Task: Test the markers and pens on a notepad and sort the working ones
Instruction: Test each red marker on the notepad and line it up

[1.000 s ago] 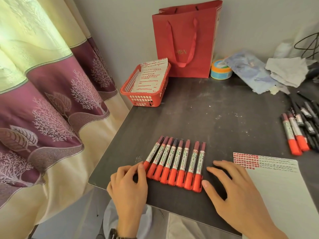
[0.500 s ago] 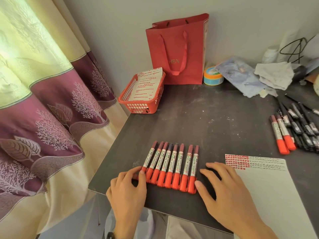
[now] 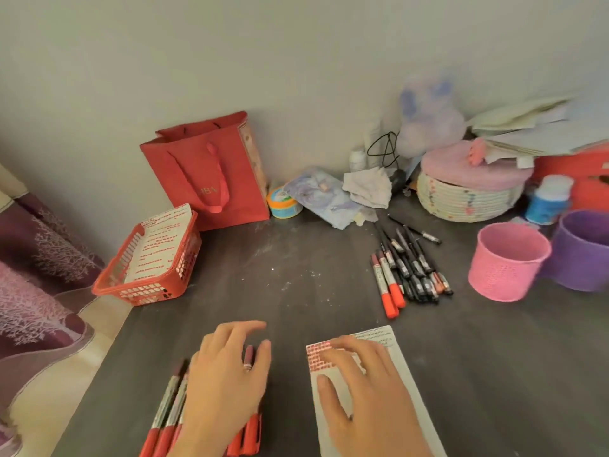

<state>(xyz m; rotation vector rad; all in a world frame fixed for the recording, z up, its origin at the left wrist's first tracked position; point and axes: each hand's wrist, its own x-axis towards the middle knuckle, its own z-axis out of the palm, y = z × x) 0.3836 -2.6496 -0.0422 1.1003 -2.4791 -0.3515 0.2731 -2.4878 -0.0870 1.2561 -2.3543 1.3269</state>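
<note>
Markers (image 3: 171, 404), slim, red-capped; flat white notepad (image 3: 382, 336); woven pink cup (image 3: 507, 262).

Red markers (image 3: 166, 420), pink cup (image 3: 504, 263), purple cup (image 3: 585, 255)

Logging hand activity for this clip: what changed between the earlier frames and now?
The left hand moved right from the row's end and now lies across the red markers. The right hand moved right onto the notepad and rests on it. Nothing was picked up. The markers still lie side by side; the red basket, red bag and pile of pens stayed put.
</note>
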